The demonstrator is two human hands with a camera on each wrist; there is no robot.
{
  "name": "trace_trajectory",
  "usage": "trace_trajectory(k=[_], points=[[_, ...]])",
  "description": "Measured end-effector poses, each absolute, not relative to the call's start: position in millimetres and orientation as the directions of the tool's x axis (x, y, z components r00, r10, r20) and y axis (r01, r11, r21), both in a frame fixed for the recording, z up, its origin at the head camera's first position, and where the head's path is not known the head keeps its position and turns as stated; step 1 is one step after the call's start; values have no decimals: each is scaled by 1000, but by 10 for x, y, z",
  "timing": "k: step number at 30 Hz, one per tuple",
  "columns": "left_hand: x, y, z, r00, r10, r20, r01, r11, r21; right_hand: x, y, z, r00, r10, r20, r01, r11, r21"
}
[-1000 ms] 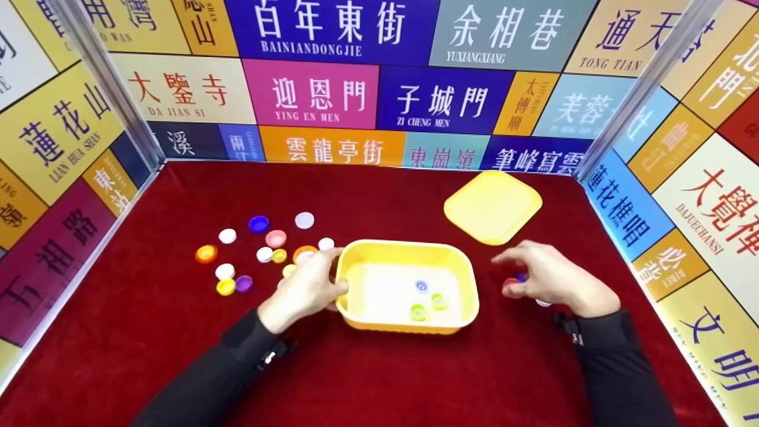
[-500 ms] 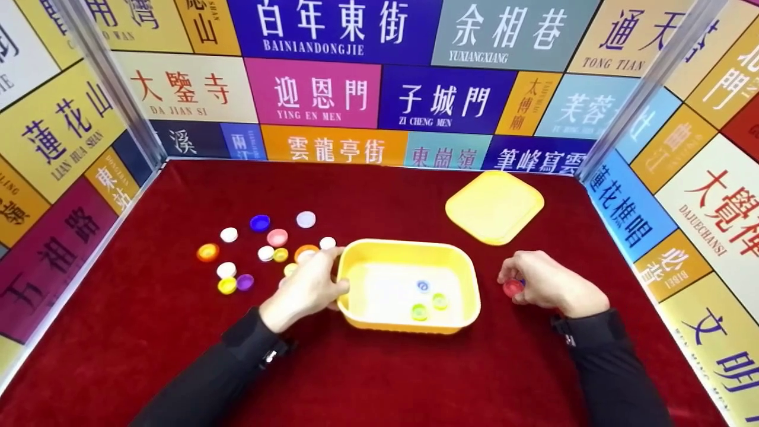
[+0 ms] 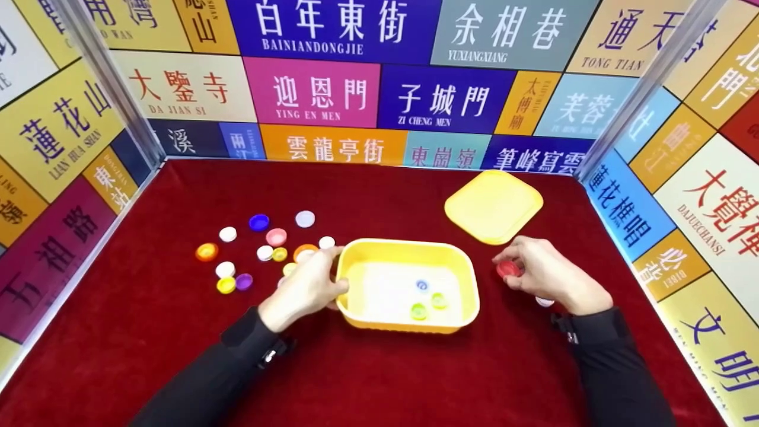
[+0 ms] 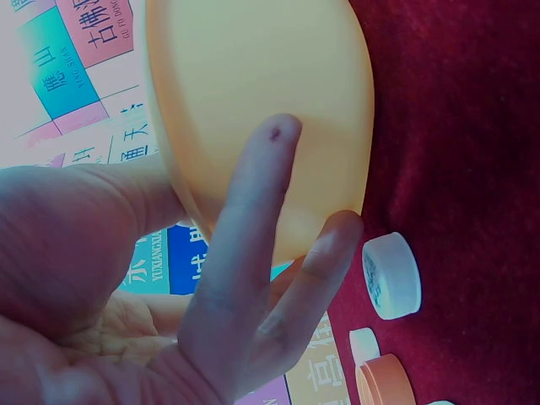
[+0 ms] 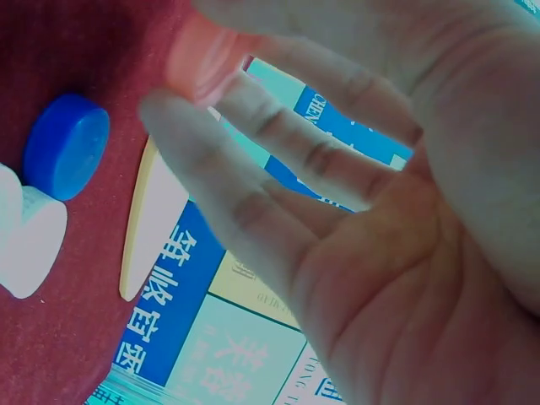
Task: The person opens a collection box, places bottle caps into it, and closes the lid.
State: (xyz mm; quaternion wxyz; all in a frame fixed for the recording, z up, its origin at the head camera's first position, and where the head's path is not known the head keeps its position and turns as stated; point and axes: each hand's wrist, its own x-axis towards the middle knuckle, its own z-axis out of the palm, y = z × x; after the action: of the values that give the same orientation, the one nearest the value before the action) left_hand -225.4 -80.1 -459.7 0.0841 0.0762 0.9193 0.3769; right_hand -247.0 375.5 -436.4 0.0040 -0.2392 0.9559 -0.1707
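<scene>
My left hand [image 3: 309, 286] grips the left end of a yellow plastic tub [image 3: 409, 328], thumb over the rim and fingers against the outer wall [image 4: 278, 67]. Inside the tub lie a small blue cap [image 3: 421, 286] and two green caps [image 3: 418, 311]. To the right of the tub, my right hand [image 3: 551, 276] pinches a red bottle cap [image 3: 508, 269] between thumb and fingertips. In the right wrist view that red cap [image 5: 201, 61] shows blurred, above the cloth. A blue cap [image 5: 67, 148] and white caps [image 5: 35, 240] lie near this hand.
Several loose caps, among them an orange one [image 3: 207, 252] and a purple one [image 3: 244, 281], lie scattered left of the tub. A yellow lid [image 3: 494, 207] rests at the back right. Printed panels [image 3: 320, 92] wall in the red cloth [image 3: 379, 385].
My right hand has closed its fingers on the red cap and lifted it slightly, moving a little away from me. The left hand and the tub have stayed in place.
</scene>
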Motion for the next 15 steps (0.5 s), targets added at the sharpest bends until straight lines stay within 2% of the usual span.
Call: trace_trajectory(k=[4, 8, 15], points=[[-2245, -809, -4587, -975, 201, -98, 75, 707, 704, -2464, 3684, -4336, -854, -477, 207, -519, 808, -279], [-2239, -811, -4589, -975, 199, -101, 71, 708, 703, -2436, 3568, -4303, -813, -479, 331, -569, 775, -275], [-2260, -801, -4594, -975, 204, -92, 81, 705, 704, -2331, 3296, -4191, -763, -486, 426, -626, 722, -297]])
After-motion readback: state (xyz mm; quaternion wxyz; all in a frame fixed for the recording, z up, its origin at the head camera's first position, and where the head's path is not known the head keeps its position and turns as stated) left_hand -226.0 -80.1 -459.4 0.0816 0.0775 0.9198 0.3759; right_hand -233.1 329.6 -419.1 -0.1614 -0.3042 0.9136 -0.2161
